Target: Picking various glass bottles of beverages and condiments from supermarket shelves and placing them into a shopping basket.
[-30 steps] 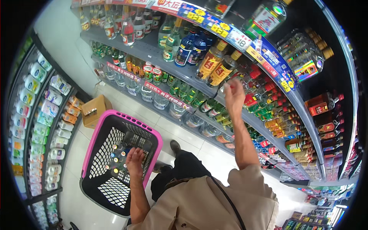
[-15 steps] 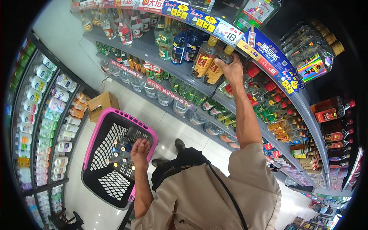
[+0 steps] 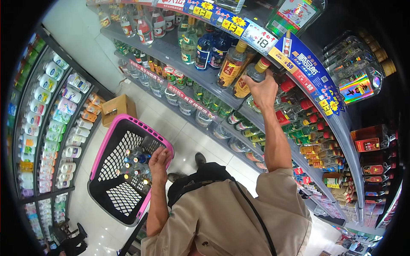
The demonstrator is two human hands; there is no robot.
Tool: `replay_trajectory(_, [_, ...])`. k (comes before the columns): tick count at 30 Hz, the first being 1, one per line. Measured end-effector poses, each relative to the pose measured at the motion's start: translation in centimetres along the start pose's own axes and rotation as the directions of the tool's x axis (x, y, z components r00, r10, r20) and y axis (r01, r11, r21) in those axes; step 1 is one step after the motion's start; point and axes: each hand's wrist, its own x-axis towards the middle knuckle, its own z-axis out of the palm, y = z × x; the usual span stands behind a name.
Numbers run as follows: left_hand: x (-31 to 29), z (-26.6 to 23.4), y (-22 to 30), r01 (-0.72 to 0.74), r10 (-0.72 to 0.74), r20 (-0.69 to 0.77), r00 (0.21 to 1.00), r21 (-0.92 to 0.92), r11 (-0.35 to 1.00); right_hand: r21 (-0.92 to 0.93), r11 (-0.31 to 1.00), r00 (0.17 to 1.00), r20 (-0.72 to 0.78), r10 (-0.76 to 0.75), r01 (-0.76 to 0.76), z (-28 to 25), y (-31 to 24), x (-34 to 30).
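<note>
My right hand (image 3: 262, 89) grips a clear liquor bottle (image 3: 252, 78) with a yellow label and a gold-and-red cap. The bottle tilts at the front edge of the shelf. A similar yellow-labelled bottle (image 3: 232, 64) stands just left of it, with dark blue bottles (image 3: 204, 51) further left. Over the right rim of a black shopping basket with a pink edge (image 3: 99, 150), my left hand (image 3: 159, 161) hangs with its fingers curled together. I see nothing in it. Several capped bottles (image 3: 137, 164) are inside the basket, partly behind that hand.
The curved liquor shelf (image 3: 205, 81) runs across the front and down the right side, with lower rows of bottles. A cardboard box (image 3: 118, 110) sits on the floor beyond the basket. Shelves of white and coloured plastic bottles (image 3: 55, 123) line the left.
My right hand has drawn the yellow-labelled bottle slightly toward me, away from its neighbour, and tilted it. My left hand stays over the basket rim with its fingers more closed.
</note>
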Motion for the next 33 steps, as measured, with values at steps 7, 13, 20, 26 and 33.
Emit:
replay_trajectory(7, [-0.3, 3.5, 1.4, -0.051, 0.031, 0.149, 0.988, 0.128, 0.990, 0.056, 0.995, 0.991, -0.104, -0.082, 0.088, -2.5, -0.5, -3.0])
replay_trajectory(13, [-2.0, 7.8, 2.9, -0.311, 0.229, 0.351, 0.908, 0.199, 0.929, 0.308, 0.946, 0.967, 0.195, -0.164, 0.098, -4.6, -5.0, -6.9])
replay_trajectory(20, [-5.9, 12.4, 8.0, -0.791, 0.653, 0.457, 0.604, 0.440, 0.425, 0.683, 0.730, 0.721, 0.519, -0.459, -0.027, -3.5, -8.9, -9.9])
replay_trajectory(26, [-8.2, 8.0, 6.9, -0.731, 0.806, 0.130, 0.577, 0.522, 0.439, 0.795, 0.606, 0.395, 0.565, -0.724, -0.026, 2.4, -14.5, -14.6])
replay_trajectory(33, [-12.1, 0.2, 6.9, -0.528, 0.848, -0.204, 0.489, 0.705, 0.473, 0.776, 0.610, -0.029, 0.621, -0.783, 0.160, 5.3, -20.6, -20.2])
